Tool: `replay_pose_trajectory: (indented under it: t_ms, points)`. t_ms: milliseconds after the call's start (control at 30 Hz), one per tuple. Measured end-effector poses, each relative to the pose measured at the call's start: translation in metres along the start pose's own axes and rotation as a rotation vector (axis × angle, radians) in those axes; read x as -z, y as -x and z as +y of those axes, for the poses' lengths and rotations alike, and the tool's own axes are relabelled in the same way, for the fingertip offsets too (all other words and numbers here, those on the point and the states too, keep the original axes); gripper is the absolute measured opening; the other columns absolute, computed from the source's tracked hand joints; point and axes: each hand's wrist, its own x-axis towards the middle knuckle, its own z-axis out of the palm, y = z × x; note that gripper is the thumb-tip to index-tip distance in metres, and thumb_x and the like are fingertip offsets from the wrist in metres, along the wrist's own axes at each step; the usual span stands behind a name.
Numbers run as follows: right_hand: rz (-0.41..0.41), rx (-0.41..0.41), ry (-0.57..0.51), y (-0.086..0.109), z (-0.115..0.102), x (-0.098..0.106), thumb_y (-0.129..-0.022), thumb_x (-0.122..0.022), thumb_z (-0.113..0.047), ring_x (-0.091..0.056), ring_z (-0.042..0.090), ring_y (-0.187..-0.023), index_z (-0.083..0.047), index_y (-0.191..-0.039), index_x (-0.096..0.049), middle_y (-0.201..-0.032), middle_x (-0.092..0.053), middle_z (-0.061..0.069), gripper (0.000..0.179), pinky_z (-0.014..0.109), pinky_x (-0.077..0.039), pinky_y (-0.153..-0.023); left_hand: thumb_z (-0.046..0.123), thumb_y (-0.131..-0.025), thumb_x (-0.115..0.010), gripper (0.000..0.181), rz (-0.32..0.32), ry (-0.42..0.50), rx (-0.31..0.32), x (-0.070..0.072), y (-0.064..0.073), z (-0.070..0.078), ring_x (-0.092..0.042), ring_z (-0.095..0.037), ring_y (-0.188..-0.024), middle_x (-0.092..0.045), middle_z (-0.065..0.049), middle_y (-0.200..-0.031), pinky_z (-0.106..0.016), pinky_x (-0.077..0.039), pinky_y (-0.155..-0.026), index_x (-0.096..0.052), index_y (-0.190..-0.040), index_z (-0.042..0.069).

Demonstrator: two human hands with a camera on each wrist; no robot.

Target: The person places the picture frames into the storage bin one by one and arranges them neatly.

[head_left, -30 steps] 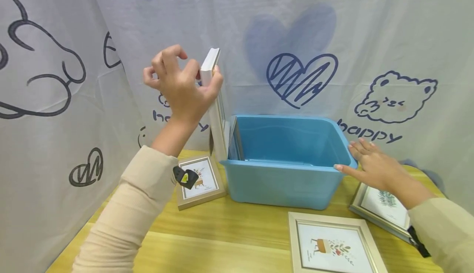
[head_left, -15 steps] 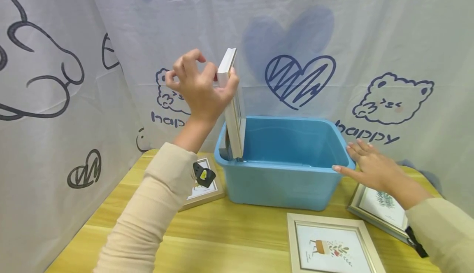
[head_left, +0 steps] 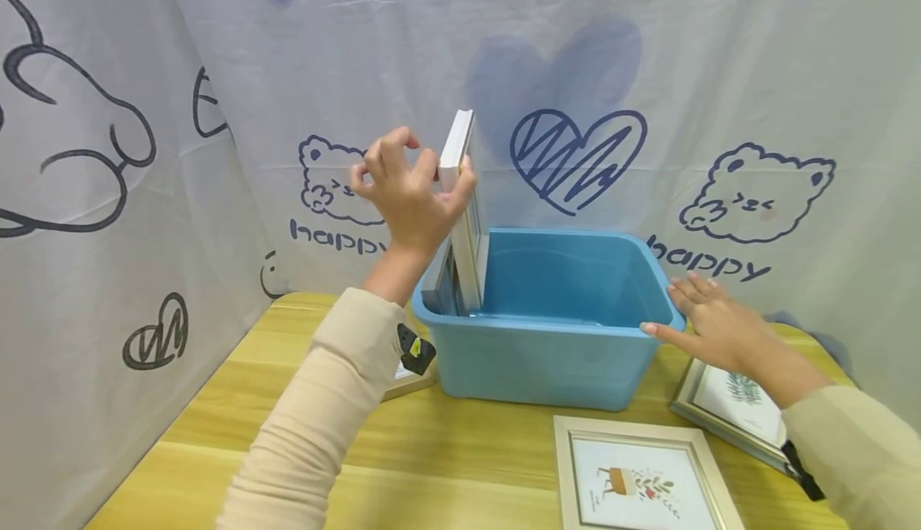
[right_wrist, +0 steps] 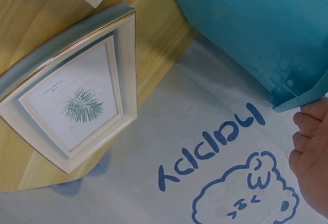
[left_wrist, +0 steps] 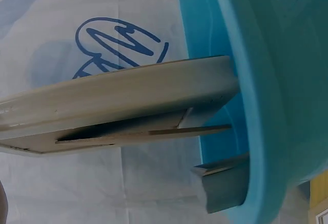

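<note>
My left hand (head_left: 413, 198) pinches the top of a white-edged picture frame (head_left: 466, 234) between thumb and fingers. The frame stands upright, its lower end inside the left part of a blue plastic bin (head_left: 540, 366). In the left wrist view, a thin support leg (left_wrist: 146, 135) sticks out from the frame's back. Beside it, a second picture frame (head_left: 439, 288) leans at the bin's left end; its grey corner shows in the left wrist view. My right hand (head_left: 719, 326) rests on the bin's right rim, fingers extended and thumb toward the front corner.
A beige frame with a plant-pot print (head_left: 647, 478) lies on the wooden table (head_left: 410, 466) in front of the bin. To the right lies a frame with a green leaf print (right_wrist: 77, 101). Another frame (head_left: 410, 382) is partly hidden behind the left sleeve. A printed curtain (head_left: 403, 58) hangs behind.
My left hand has carried the upright frame rightward from the bin's left edge, then lowered it somewhat inside the bin. The right hand has stayed at the rim.
</note>
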Motion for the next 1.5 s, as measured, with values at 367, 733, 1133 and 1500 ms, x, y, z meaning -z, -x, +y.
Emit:
replay_pose_trajectory:
  t_ms: [367, 733, 1133, 1500]
  points:
    - [-0.003, -0.003, 0.004, 0.001, 0.000, 0.001, -0.089, -0.040, -0.063, -0.020, 0.054, -0.132, 0.010, -0.138, -0.032, -0.145, -0.024, 0.034, 0.088, 0.070, -0.022, -0.100, 0.037, -0.076, -0.060, 0.035, 0.015, -0.042, -0.045, -0.005, 0.024, 0.002, -0.043, -0.025, -0.089, -0.050, -0.006, -0.093, -0.048, -0.027, -0.083, -0.055, -0.057, 0.008]
    - [0.009, 0.027, 0.054, 0.001, -0.002, 0.002, -0.089, -0.039, -0.062, -0.021, 0.051, -0.134, 0.011, -0.137, -0.034, -0.144, -0.027, 0.032, 0.087, 0.063, -0.017, -0.108, 0.038, -0.074, -0.063, 0.035, -0.033, -0.040, -0.039, -0.001, 0.058, 0.001, -0.043, -0.025, -0.089, -0.049, -0.006, -0.090, -0.050, -0.029, -0.081, -0.052, -0.058, 0.008]
    - [0.013, 0.063, 0.094, 0.001, -0.002, 0.002, -0.091, -0.037, -0.061, -0.020, 0.050, -0.135, 0.012, -0.136, -0.034, -0.144, -0.029, 0.031, 0.086, 0.058, -0.015, -0.112, 0.038, -0.067, -0.071, 0.035, -0.110, -0.172, -0.100, 0.002, 0.089, 0.000, -0.044, -0.022, -0.089, -0.052, -0.003, -0.087, -0.044, -0.032, -0.077, -0.052, -0.058, 0.010]
    - [0.009, 0.064, 0.102, 0.001, -0.002, 0.000, -0.091, -0.036, -0.061, -0.020, 0.050, -0.135, 0.013, -0.136, -0.034, -0.144, -0.028, 0.031, 0.086, 0.058, -0.015, -0.112, 0.039, -0.064, -0.076, 0.038, -0.176, -0.216, -0.128, 0.003, 0.106, -0.006, -0.043, -0.020, -0.087, -0.051, -0.002, -0.085, -0.042, -0.033, -0.077, -0.051, -0.059, 0.011]
